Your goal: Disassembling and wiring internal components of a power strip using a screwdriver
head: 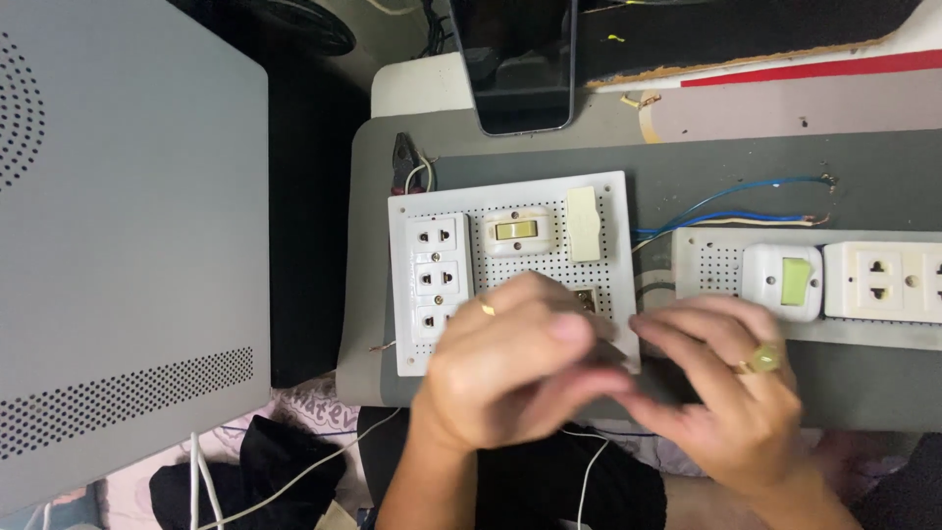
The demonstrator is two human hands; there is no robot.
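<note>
Although blurred at the fingers, met over the lower right corner of a white perforated plastic mounting board point(535, 265), lying flat on a grey desk mat point(373, 196) near the middle of the view. Judged that board stiff, light and apt to slide on the mat. Best taken by its bare edges or corners, not by the fittings fixed to it. Probably brittle across the perforated field if bent.

Noted on its left side a white triple socket outlet point(437, 277), at the top a cream rocker switch point(518, 231), beside that an upright white rectangular block point(584, 224), and just above the fingers a small brass-coloured square fitting point(586, 297), small enough to call for a fingertip pinch.

Found the left hand point(500, 378), wearing a thin ring, curled with fingers bent toward the thumb over the board's lower middle. Could not tell whether anything small was pinched inside. Found the right hand point(746, 393), wearing a large gold ring, reaching leftward with fingertips at or almost at those of the left. Could not tell whether it gripped anything either.

Saw to the right, just beside the first board, a second perforated white board point(716, 265) with a green-faced switch point(793, 282) and a white double socket point(883, 280). Saw thin blue wires point(726, 201) running above it, dark-handled pliers point(402, 157) behind the first board's top left corner, a dark phone point(515, 69) standing further back, and a grey perforated metal casing point(128, 245) well to the left. Saw white cables point(294, 476) trailing below the mat.
</note>
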